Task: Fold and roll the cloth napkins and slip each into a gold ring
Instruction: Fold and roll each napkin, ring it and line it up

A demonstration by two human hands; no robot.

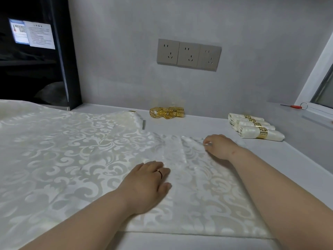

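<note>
The folded napkin (194, 186) is spread flat on the grey counter (198, 123), directly under both forearms, with its long axis running from the near edge away toward the wall. The left hand (149, 184) is laid palm down on the near-left part of that strip, fingers extended and pressing the cloth flat; nothing is pinched by it. Farther off and to the right, the right hand (219, 145) is set at the napkin's far end, its fingers curled, and the far edge appears to be nipped between thumb and fingertips, though the exact contact is hard to make out.

The far hem is thus held by the right hand, the nearer body of the cloth by the left, so a fold or roll along the long axis is judged to be the step in hand.

To the left, more patterned cloth (45, 141) is overlapped. Beyond, 3 finished rolls (255, 128) are seen at the right, and loose gold rings (166, 112) are piled by the wall, well apart from either hand.
</note>
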